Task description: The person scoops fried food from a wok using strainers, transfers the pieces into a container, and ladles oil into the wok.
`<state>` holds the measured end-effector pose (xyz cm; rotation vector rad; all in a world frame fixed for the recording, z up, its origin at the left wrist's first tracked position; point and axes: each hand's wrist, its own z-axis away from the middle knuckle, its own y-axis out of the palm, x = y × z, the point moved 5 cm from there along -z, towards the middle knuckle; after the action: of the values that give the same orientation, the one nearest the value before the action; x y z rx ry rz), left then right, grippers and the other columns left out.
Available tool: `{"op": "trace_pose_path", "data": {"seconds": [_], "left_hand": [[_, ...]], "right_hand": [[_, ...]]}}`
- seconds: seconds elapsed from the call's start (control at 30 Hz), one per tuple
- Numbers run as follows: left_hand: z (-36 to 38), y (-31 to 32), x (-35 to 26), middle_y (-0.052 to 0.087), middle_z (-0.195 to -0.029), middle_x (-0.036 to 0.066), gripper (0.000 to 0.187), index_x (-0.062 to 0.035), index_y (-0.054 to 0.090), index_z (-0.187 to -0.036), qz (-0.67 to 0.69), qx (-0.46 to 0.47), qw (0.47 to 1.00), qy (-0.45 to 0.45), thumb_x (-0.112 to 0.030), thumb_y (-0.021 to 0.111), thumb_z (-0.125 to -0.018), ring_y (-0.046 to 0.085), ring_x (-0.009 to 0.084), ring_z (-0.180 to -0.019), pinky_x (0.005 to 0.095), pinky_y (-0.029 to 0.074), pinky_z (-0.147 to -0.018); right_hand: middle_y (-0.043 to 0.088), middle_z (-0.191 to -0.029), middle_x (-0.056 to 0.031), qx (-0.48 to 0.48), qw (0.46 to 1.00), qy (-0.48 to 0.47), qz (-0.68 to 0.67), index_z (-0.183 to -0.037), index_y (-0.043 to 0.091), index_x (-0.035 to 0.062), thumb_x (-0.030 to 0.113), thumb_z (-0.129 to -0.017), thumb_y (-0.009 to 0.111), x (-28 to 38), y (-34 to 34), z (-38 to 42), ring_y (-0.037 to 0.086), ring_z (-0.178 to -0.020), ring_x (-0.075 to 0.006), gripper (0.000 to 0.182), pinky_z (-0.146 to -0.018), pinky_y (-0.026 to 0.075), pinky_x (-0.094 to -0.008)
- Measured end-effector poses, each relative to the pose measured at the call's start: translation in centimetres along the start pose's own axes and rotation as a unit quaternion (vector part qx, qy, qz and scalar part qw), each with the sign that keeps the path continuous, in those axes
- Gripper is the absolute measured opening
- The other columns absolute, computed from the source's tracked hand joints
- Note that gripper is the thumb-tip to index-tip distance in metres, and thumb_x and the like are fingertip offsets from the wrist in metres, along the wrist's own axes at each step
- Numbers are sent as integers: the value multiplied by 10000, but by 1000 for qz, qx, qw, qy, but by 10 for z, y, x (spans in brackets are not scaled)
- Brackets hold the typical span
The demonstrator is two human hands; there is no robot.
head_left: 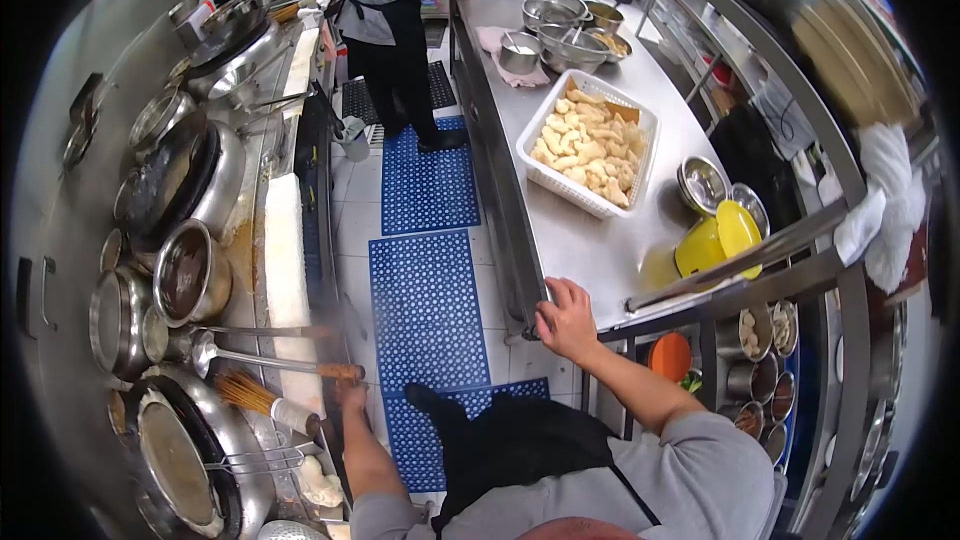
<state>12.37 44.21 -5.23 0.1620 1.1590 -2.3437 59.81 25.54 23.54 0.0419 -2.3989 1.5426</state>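
Observation:
My right hand (567,320) rests at the near left corner of the steel table (590,240), its fingers bent over the edge. Down at the stove's front edge, my left hand (350,396) is right by the wooden handle end of a ladle (270,359); its fingers are mostly hidden. The ladle lies across the stove front beside a bamboo brush (247,393). Farther up the table, a white plastic basket (535,172) holds many pale, battered-looking pieces of food. A yellow container (698,250) stands at the table's right side, with steel bowls (703,185) behind it.
Woks (180,450) and steel pots (192,275) line the stove on my left. Blue perforated mats (425,305) cover the aisle floor. A person (395,20) in a black apron stands at the far end. Metal shelving (840,180) rises on the right, above ingredient tubs (752,378).

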Motion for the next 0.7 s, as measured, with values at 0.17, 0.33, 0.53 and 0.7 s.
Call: {"op": "trace_pose_path", "data": {"seconds": [0.17,0.33,0.53,0.7], "left_hand": [[18,64,14,409,-1370,277,757,-90,397,-1385,-82,-49,980,174,-275,723,-728,458,399,-1230,449,395,-1022],[133,173,52,655,-1096,181,510,-45,543,-1270,15,207,963,171,-261,643,-819,621,259,-1019,353,464,-893],[210,207,137,624,-1128,193,409,-78,665,-1043,-53,133,965,219,-337,366,-936,589,358,-1052,434,455,-911],[230,159,168,613,-1134,218,447,-57,645,-1088,16,77,996,-32,-389,572,-797,584,372,-1064,441,465,-908]], "right_hand": [[511,-1241,-164,-17,1000,5,-14,-810,635,45,157,-708,652,-4,-5,5,453,-1154,-362,153,-962,363,-466],[512,-1242,-156,-29,999,3,-24,-796,636,37,146,-703,651,-8,-4,10,452,-1152,-362,144,-968,358,-472],[514,-1241,-151,-39,998,-3,-50,-814,652,40,161,-722,658,-8,1,12,444,-1154,-371,152,-986,344,-490],[522,-1229,-160,-51,998,-10,-44,-865,662,56,165,-725,665,-2,-1,16,448,-1152,-370,177,-985,354,-473]]}}
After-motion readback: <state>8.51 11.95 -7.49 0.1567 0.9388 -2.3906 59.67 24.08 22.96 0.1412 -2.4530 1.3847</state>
